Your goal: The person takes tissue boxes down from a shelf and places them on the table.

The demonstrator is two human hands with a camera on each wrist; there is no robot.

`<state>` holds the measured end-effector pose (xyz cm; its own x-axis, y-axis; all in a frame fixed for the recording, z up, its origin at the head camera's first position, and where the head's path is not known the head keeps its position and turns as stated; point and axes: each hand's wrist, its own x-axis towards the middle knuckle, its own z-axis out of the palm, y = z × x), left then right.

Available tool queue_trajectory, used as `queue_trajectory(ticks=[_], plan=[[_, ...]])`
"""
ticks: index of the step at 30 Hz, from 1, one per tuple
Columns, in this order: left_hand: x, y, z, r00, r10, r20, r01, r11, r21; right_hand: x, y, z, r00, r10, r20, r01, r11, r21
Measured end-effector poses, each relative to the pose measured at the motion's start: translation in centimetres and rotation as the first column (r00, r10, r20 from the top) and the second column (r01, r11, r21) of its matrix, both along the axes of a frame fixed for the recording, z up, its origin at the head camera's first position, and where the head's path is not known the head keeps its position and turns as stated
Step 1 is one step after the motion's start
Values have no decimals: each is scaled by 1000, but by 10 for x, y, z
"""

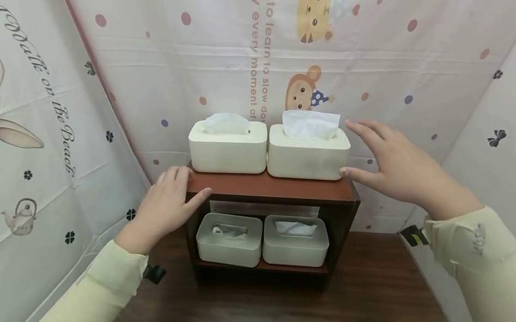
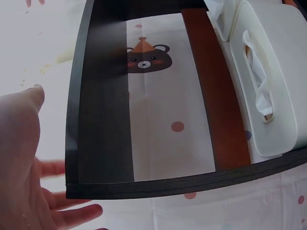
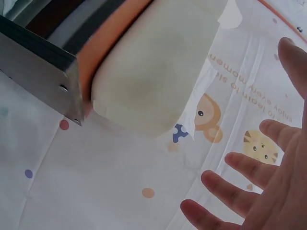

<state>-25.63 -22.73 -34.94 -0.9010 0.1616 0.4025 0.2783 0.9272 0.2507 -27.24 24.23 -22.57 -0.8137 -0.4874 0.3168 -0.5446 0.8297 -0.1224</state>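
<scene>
A small brown shelf [image 1: 279, 188] carries two cream tissue boxes on its top, a left one [image 1: 228, 157] and a right one [image 1: 306, 163], each with a white tissue sticking out. My left hand [image 1: 161, 209] is at the shelf's upper left corner, its fingers fairly straight. In the left wrist view, those fingers lie beside and partly behind the shelf's dark edge [image 2: 72, 143]; firm contact cannot be judged. Spread fingers and thumb show on my right hand [image 1: 401, 164], which holds nothing, close to the right end of the upper right box.
On the lower level sit two greyish tissue boxes, a left one [image 1: 227, 251] and a right one [image 1: 295, 251]. Behind the shelf hangs a printed white curtain [image 1: 150, 80]; similar cloth covers both sides. The floor [image 1: 260, 321] is dark wood.
</scene>
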Motion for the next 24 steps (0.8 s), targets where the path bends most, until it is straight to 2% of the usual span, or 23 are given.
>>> queue_trajectory(ticks=[13, 24], plan=[[-17, 2, 1, 994, 39, 105, -41, 999, 11, -31, -17, 28, 999, -18, 50, 15, 997, 72], [-30, 2, 4, 981, 54, 184, -61, 998, 32, -55, -29, 31, 997, 0, 83, -8, 995, 97]])
